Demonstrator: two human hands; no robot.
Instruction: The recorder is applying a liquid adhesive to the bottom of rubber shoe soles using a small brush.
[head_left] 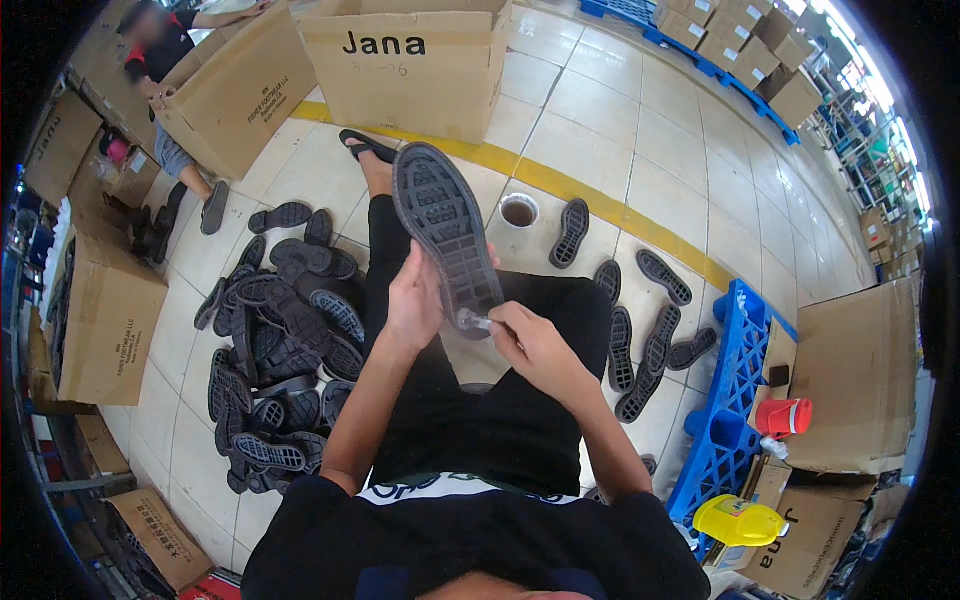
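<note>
A dark grey shoe sole (445,225) is held up over my lap, its treaded inner side facing up and its wider end pointing away. My left hand (415,305) grips the sole by its left edge, fingers behind it. At the narrow near end, my right hand (535,345) pinches a small whitish thing (473,322) against the surface; its kind is too small to tell. A large heap of dark soles (300,310) lies on the floor to my left. Several more loose soles (657,355) are scattered to my right.
A white cup (519,210) with brown contents stands ahead. Large cardboard boxes (400,85) rise beyond it, with another person (165,60) at the far left. On the right are a blue plastic pallet (722,430), a red container (783,416) and a yellow jug (735,521).
</note>
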